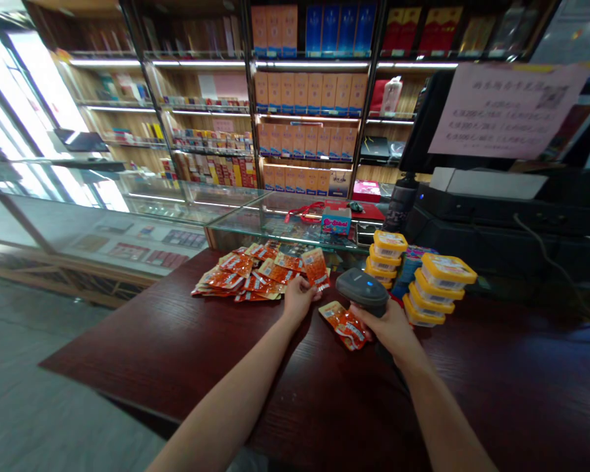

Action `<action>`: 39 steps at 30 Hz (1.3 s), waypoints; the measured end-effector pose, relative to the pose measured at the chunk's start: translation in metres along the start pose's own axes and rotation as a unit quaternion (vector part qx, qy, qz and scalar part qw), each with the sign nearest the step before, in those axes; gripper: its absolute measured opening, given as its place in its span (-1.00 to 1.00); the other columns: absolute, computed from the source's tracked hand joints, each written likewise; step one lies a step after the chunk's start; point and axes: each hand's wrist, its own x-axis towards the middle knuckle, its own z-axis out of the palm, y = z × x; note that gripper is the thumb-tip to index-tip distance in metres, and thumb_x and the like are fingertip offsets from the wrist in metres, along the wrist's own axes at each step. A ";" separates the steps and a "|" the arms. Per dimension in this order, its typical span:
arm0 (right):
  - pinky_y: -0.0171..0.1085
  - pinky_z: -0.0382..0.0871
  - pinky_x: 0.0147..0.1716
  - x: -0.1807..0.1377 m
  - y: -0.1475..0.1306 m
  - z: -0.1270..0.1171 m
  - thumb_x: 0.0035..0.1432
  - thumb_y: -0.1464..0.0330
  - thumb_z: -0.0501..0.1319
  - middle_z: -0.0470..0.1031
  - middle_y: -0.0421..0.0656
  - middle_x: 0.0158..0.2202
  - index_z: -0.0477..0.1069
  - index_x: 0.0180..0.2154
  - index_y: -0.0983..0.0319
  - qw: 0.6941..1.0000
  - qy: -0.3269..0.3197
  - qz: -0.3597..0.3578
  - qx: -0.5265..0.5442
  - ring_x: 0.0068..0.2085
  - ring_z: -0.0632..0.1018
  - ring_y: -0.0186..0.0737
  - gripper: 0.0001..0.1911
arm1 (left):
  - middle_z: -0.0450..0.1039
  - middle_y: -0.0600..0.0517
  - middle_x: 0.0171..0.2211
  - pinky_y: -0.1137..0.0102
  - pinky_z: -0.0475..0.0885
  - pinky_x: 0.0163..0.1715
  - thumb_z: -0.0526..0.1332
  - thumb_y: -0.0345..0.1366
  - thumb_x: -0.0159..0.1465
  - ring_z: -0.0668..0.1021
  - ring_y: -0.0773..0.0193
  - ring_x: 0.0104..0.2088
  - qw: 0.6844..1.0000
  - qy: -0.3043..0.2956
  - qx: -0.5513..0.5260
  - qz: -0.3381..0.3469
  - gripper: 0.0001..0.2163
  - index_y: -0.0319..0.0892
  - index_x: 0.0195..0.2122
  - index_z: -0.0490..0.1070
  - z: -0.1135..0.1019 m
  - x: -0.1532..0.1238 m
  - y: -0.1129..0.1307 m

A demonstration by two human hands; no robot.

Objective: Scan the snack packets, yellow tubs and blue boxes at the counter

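Note:
My left hand [299,300] is closed on the lower edge of an orange snack packet [315,267], which stands tilted upright at the right end of a heap of similar packets [255,272]. In my right hand [391,326] is a dark grey barcode scanner [362,288] with a small blue light on top. Its head points left, toward the packet in my left hand. Below the scanner, a few more orange packets [345,326] lie on the dark wooden counter [216,367], close to my right fingers.
Yellow-lidded tubs stand in two stacks, one behind the scanner [387,259] and one to its right [437,288]. Behind are a glass display case [236,219] and a small blue box [336,221]. A monitor with a pink sign [506,111] and a black printer-like machine [482,203] occupy the right.

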 end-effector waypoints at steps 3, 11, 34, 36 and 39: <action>-0.35 0.14 -0.77 -0.002 0.003 0.005 -0.21 0.07 0.39 0.30 -0.30 -0.77 0.48 -0.43 0.23 1.000 0.007 -0.016 -0.012 -0.74 0.25 -0.36 -0.61 | 0.33 0.19 -0.60 0.47 0.48 -0.56 0.33 -0.43 -0.03 0.55 0.34 -0.57 0.999 -0.013 0.025 0.027 -0.74 -0.19 -0.53 0.18 -0.001 -0.003 -0.003; -0.35 0.16 -0.71 -0.005 0.000 0.002 -0.17 0.08 0.37 0.28 -0.30 -0.76 0.45 -0.48 0.24 1.000 -0.005 0.004 -0.015 -0.71 0.26 -0.38 -0.64 | 0.36 0.16 -0.59 0.41 0.50 -0.53 0.31 -0.40 -0.02 0.54 0.32 -0.55 0.998 -0.025 0.040 0.033 -0.78 -0.19 -0.55 0.21 -0.001 -0.001 -0.007; -0.32 0.18 -0.68 -0.004 0.007 0.001 -0.19 0.06 0.38 0.37 -0.26 -0.66 0.47 -0.36 0.27 0.999 0.029 0.038 -0.025 -0.66 0.28 -0.36 -0.55 | 0.44 0.05 -0.53 0.41 0.56 -0.31 0.34 -0.47 0.08 0.60 0.32 -0.46 0.945 0.207 -0.251 0.016 -0.79 -0.27 -0.43 0.26 -0.025 0.021 0.049; -0.32 0.17 -0.68 -0.004 0.009 0.000 -0.17 0.06 0.37 0.39 -0.24 -0.66 0.47 -0.36 0.27 0.998 0.026 0.036 -0.032 -0.66 0.27 -0.36 -0.56 | 0.45 0.03 -0.51 0.44 0.53 -0.27 0.30 -0.55 0.10 0.60 0.36 -0.44 0.934 0.222 -0.280 0.023 -0.83 -0.29 -0.43 0.28 -0.030 0.026 0.054; -0.31 0.18 -0.68 -0.002 0.011 -0.001 -0.16 0.05 0.36 0.41 -0.22 -0.65 0.48 -0.35 0.27 0.999 0.026 0.026 -0.040 -0.67 0.29 -0.35 -0.56 | 0.47 0.03 -0.44 0.51 0.48 -0.19 0.23 -0.61 0.12 0.57 0.45 -0.40 0.920 0.241 -0.302 0.062 -0.86 -0.29 -0.37 0.32 -0.035 0.028 0.058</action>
